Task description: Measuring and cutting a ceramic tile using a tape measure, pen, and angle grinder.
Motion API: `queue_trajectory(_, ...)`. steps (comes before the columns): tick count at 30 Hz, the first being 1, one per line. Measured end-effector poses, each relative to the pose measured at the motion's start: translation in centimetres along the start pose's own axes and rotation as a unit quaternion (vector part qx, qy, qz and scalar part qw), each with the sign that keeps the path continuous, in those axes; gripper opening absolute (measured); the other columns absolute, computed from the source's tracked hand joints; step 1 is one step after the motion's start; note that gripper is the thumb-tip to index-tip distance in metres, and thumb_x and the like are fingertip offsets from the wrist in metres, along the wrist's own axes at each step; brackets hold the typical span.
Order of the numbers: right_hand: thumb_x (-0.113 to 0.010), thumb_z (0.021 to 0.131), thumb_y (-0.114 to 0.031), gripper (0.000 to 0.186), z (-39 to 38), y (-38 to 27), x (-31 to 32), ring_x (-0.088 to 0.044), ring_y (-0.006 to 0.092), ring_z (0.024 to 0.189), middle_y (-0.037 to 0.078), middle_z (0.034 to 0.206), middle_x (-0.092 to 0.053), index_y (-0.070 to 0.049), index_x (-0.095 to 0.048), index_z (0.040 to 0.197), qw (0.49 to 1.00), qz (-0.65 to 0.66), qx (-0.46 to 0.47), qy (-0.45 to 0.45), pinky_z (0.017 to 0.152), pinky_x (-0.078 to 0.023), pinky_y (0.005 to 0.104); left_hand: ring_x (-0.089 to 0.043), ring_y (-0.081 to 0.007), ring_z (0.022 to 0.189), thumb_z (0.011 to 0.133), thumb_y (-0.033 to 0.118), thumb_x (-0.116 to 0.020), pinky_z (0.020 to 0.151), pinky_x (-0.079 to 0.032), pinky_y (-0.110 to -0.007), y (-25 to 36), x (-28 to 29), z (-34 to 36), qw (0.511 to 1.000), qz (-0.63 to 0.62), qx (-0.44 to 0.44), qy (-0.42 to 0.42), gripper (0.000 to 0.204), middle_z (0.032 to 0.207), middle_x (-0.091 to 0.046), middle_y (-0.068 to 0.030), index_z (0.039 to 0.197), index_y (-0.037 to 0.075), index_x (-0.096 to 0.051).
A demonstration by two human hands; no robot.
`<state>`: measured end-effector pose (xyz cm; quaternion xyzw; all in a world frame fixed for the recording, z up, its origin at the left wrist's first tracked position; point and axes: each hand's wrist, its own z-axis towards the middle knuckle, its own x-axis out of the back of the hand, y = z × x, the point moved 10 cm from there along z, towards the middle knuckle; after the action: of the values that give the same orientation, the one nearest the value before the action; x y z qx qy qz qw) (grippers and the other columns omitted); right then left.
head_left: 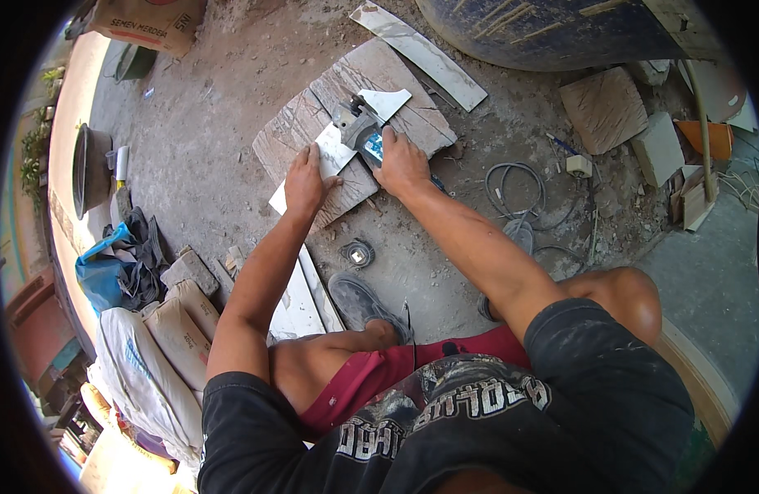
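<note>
My right hand (404,165) is wrapped round the body of a hand-held tile cutter (362,134), a grey power tool with a blue label. The cutter stands over a white marbled tile strip (334,150), whose far end (385,102) shows beyond the tool. My left hand (305,183) lies on the near part of this strip, fingers stretched out and thumb apart. Under the strip are rough brownish stone slabs (290,125) on the ground. The cutter's blade and its contact with the tile are too hidden to make out.
A round tape measure (357,253) lies near my foot. Another tile strip (420,53) lies beyond the slabs. A grey cable (515,169) coils at right, near a white socket block (579,166). Sacks (140,354) and a black bucket (89,171) stand at left.
</note>
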<state>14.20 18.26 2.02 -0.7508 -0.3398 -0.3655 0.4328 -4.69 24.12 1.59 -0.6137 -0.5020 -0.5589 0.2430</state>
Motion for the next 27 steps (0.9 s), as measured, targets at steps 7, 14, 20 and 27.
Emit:
queue_trajectory(7,-0.076,0.082,-0.021,0.061,-0.6,0.0,0.4,-0.067,0.0388,0.106,0.022,0.114,-0.062,-0.002,-0.043,0.131,1.000,-0.011,0.017,0.013,0.090,-0.055,0.0476,-0.050,-0.0397,0.133,0.070,0.036,-0.089,0.112,-0.041,-0.042,-0.1,0.0,-0.1,1.000,-0.002,0.000,-0.003,0.102,0.147,-0.049,-0.0251,0.150,-0.003,-0.040)
queue_trajectory(14,-0.080,0.078,-0.022,0.071,-1.5,1.0,0.1,-0.065,0.0413,0.106,0.023,0.117,-0.060,-0.003,-0.041,0.133,1.000,-0.003,0.008,0.006,0.092,-0.054,0.0481,-0.050,-0.0405,0.134,0.070,0.036,-0.089,0.113,-0.041,-0.042,-0.1,-0.1,0.0,1.000,-0.007,0.001,-0.002,0.102,0.147,-0.049,-0.0256,0.150,-0.003,-0.040)
queue_trajectory(20,-0.081,0.078,-0.022,0.073,-2.4,1.8,0.1,-0.065,0.0415,0.107,0.023,0.117,-0.060,-0.002,-0.040,0.135,1.000,-0.010,0.009,0.007,0.092,-0.054,0.0481,-0.049,-0.0409,0.135,0.070,0.037,-0.089,0.113,-0.041,-0.043,-0.2,-0.1,0.1,1.000,-0.003,0.004,-0.005,0.102,0.148,-0.048,-0.0263,0.150,-0.003,-0.039)
queue_trajectory(27,-0.081,0.078,-0.024,0.078,-2.5,2.5,-0.3,-0.065,0.0413,0.107,0.023,0.119,-0.060,-0.003,-0.038,0.139,1.000,-0.017,0.007,-0.007,0.092,-0.054,0.0480,-0.049,-0.0403,0.135,0.069,0.036,-0.090,0.113,-0.041,-0.043,-0.3,-0.3,0.4,1.000,-0.003,0.011,-0.015,0.101,0.148,-0.048,-0.0253,0.149,-0.001,-0.041)
